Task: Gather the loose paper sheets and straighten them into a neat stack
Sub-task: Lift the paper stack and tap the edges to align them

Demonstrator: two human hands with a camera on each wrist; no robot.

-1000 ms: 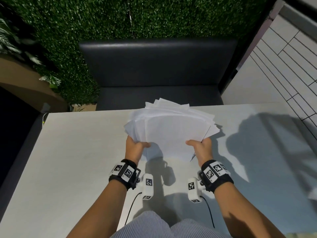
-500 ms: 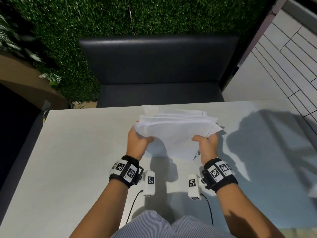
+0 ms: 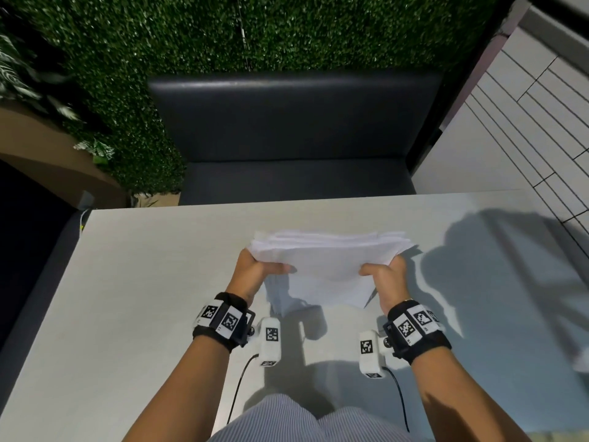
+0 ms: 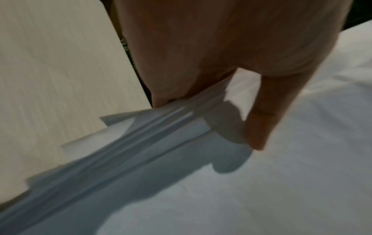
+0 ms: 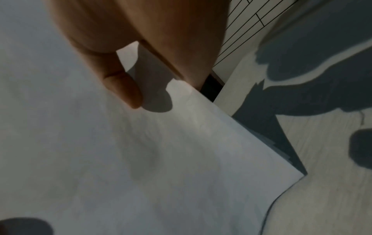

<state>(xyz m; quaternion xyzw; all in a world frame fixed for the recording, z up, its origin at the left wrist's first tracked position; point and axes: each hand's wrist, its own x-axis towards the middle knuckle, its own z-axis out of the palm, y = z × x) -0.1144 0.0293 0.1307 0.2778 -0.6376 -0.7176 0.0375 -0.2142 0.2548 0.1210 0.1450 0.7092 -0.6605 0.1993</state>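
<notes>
A bundle of white paper sheets (image 3: 328,266) is held upright over the pale table (image 3: 143,298), its lower edge near the tabletop. The sheets are uneven, with corners sticking out at the top and at the lower left. My left hand (image 3: 255,272) grips the bundle's left side, thumb on the near face. My right hand (image 3: 387,275) grips the right side the same way. In the left wrist view the thumb (image 4: 261,119) presses the fanned sheet edges (image 4: 153,130). The right wrist view has the thumb (image 5: 122,87) on the front sheet (image 5: 161,159).
A dark bench seat (image 3: 296,148) stands beyond the table's far edge, backed by a green hedge wall (image 3: 223,33). Tiled floor (image 3: 526,129) lies to the right. Strong shadows (image 3: 510,260) fall across the right part of the table. My striped lap (image 3: 306,422) is at the near edge.
The bundle has tipped from leaning flat toward me to standing nearly upright. Both hands have moved apart and forward with it, and the sheets look more gathered.
</notes>
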